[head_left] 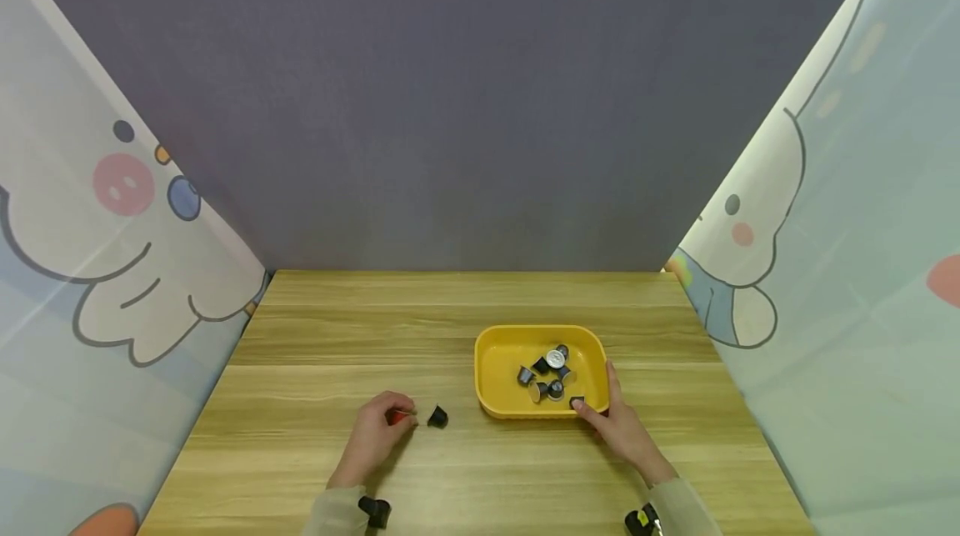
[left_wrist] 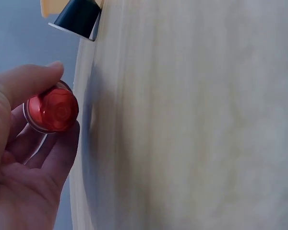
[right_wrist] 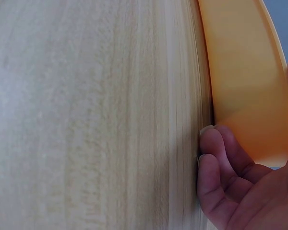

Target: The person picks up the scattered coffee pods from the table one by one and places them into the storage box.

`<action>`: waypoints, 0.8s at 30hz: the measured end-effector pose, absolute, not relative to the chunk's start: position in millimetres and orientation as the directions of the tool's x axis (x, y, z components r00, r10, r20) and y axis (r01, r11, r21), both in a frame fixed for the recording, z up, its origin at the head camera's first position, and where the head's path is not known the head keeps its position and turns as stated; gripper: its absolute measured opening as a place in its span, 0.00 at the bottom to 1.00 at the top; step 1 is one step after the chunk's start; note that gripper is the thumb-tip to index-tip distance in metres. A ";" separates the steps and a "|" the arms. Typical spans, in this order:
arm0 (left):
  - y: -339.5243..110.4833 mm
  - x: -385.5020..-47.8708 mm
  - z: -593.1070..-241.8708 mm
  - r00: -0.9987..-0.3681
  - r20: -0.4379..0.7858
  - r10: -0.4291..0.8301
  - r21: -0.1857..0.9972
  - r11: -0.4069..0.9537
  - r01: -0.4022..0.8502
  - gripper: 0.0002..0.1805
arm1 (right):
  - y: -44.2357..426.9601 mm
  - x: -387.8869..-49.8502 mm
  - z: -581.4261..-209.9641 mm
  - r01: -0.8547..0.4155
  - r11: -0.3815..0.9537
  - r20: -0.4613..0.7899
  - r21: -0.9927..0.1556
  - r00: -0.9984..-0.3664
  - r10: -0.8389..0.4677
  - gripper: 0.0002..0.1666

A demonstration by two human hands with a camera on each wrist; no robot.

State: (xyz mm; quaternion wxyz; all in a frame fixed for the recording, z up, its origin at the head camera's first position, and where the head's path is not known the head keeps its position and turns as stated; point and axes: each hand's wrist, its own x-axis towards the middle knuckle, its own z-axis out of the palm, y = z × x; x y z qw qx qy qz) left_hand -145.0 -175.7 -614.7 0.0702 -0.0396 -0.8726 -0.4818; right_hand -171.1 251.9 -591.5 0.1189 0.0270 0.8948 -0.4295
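Observation:
My left hand [head_left: 380, 428] pinches a red coffee capsule [left_wrist: 55, 109] between thumb and fingers, just above the wooden table. In the left wrist view the capsule's domed end faces the camera. A black coffee capsule [head_left: 438, 417] lies tilted on the table, to the right of my left hand and apart from it. My right hand [head_left: 624, 429] holds the near right corner of a yellow tray [head_left: 495, 369]. Its thumb reaches over the rim, and in the right wrist view curled fingers [right_wrist: 211, 179] lie against the outer wall. Several dark capsules [head_left: 526, 375] lie loose inside the tray.
One capsule in the tray shows its silvery lid [head_left: 555, 359]. The wooden table [head_left: 337, 328] runs back to a dark grey panel [head_left: 465, 102]. Cartoon-printed sheets [head_left: 172, 286] stand along both sides.

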 end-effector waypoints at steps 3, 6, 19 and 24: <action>-177.8 -145.4 -613.6 -0.981 0.192 -0.009 0.828 0.539 0.157 0.10 | 252.4 -170.9 -592.4 0.150 0.626 -0.235 -0.765 -0.970 -0.055 0.64; -179.1 -146.8 -612.1 -0.978 0.208 -0.018 0.829 0.534 0.166 0.10 | 252.7 -170.7 -593.2 0.149 0.626 -0.232 -0.765 -0.971 -0.052 0.64; -172.9 -159.4 -598.7 -0.981 0.181 -0.062 0.903 0.405 0.141 0.06 | 251.8 -169.4 -591.5 0.131 0.629 -0.209 -0.766 -0.977 -0.050 0.64; -168.1 -167.1 -590.4 -0.980 0.192 -0.047 0.911 0.381 0.160 0.06 | 251.7 -168.9 -590.9 0.131 0.627 -0.207 -0.768 -0.977 -0.049 0.64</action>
